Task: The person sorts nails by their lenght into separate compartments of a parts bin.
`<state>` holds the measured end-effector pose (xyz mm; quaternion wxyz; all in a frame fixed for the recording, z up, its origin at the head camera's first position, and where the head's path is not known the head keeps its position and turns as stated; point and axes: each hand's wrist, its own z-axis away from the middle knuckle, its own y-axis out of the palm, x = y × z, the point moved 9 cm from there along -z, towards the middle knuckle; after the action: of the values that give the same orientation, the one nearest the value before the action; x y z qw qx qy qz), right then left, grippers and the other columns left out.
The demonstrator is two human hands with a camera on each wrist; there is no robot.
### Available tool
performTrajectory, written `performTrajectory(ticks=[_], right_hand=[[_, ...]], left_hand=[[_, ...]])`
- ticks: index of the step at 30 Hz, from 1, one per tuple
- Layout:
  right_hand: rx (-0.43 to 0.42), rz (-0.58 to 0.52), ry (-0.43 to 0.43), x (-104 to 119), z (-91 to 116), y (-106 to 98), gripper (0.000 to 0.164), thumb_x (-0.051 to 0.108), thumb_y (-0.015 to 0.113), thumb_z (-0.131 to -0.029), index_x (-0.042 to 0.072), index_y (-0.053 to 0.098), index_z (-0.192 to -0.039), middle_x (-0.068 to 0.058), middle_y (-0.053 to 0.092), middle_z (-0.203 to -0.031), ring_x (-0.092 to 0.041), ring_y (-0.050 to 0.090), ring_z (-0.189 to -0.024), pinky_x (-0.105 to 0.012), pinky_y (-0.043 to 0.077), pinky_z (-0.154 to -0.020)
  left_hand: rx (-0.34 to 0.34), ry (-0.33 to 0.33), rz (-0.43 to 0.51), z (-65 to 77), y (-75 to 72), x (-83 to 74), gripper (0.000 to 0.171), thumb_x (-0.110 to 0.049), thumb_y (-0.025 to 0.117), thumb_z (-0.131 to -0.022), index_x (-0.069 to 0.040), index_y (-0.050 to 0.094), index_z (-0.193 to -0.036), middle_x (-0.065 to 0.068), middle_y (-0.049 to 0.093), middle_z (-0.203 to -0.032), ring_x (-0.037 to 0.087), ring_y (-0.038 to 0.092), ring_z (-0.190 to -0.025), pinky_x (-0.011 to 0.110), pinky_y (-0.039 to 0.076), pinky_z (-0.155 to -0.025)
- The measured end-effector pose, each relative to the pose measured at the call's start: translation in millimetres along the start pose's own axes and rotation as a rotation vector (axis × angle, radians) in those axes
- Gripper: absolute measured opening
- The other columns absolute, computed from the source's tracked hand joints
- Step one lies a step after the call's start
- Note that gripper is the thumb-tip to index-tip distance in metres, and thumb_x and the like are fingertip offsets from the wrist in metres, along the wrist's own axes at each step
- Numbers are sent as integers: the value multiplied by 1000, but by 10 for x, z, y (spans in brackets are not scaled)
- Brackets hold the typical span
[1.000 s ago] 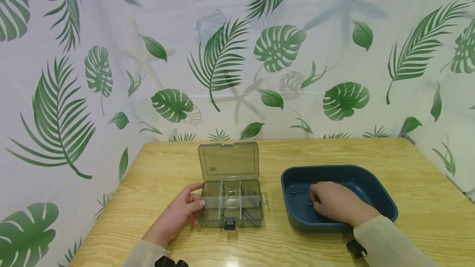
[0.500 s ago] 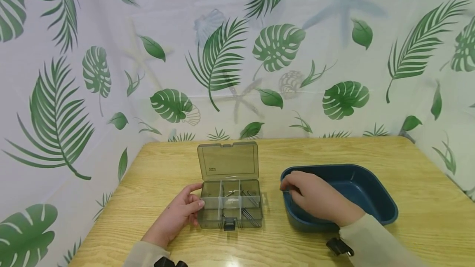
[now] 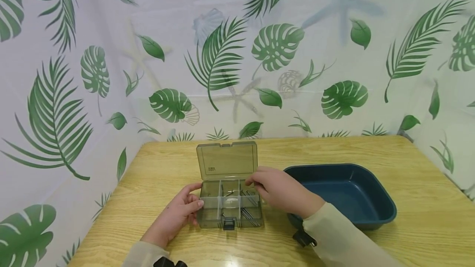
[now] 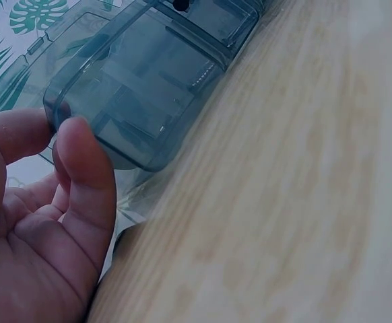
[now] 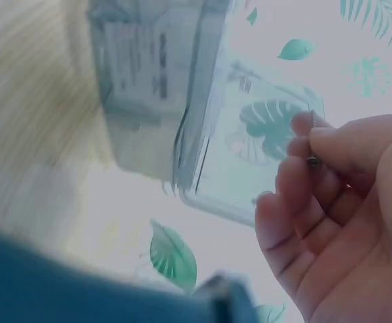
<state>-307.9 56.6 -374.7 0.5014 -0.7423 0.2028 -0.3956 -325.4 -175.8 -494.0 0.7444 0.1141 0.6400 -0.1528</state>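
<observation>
A grey see-through compartment box [image 3: 228, 211] stands on the table with its lid [image 3: 227, 162] raised. Several screws [image 3: 249, 216] lie in its right compartments, with small metal pieces in the middle ones. My left hand [image 3: 179, 213] rests beside the box, thumb and index finger touching its left end; the left wrist view shows both fingertips at the corner. Over the back right compartment, my right hand [image 3: 283, 190] pinches a small screw [image 5: 313, 141] between thumb and index finger. In the right wrist view the screw's threaded shank and round head show.
A dark blue rounded tub [image 3: 346, 190] stands to the right of the box, its near left corner partly behind my right forearm. The wooden table [image 3: 156, 164] meets a leaf-printed cloth [image 3: 237, 73] at the back and sides.
My right hand has risen out of the blue tub and travelled left to the box's right compartments, now holding a screw. The left hand has stayed at the box.
</observation>
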Motion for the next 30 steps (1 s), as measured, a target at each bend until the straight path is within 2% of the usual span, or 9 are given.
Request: performTrajectory(ticks=[5,11,17,24,30], right_hand=[[-6,43,-27,166,-157,61,24,11,55,-105,16,74,-118,3,66,-108,-12,63,-99,-33,55,-83],[-30,68,-45,305,-308,105,21,9,56,-103,16,74,-110,5,64,-104,-12,63,-94,-33,55,-81],[25,95,-6,318,-429,270,21,12,54,-103,15,74,-111,6,64,-105,-11,62,-94,-32,55,-80],[32,102,12,348,-485,309,22,11,54,-103,17,73,-112,7,64,-104,-10,61,-93,-31,54,-80],[29,97,10,339,-455,313,22,11,54,-102,19,72,-113,6,64,-105,-9,60,-91,-30,54,-77]], left_hand=[[3,-1,1,5,1,2,63,-14,60,-104,-10,26,-157,6,50,-96,16,46,-67,32,54,-59],[4,11,-8,-16,10,-37,60,-13,58,-104,-11,28,-157,6,50,-96,16,46,-67,32,54,-59],[13,15,-15,-10,18,-49,60,-11,56,-105,-8,26,-157,5,50,-96,16,46,-68,31,54,-59],[1,6,-4,-2,-1,-30,61,-13,57,-104,-10,27,-157,6,50,-95,17,46,-67,32,54,-59],[7,5,-2,-3,13,-25,62,-15,59,-104,-10,26,-157,6,51,-96,17,46,-68,32,54,-60]])
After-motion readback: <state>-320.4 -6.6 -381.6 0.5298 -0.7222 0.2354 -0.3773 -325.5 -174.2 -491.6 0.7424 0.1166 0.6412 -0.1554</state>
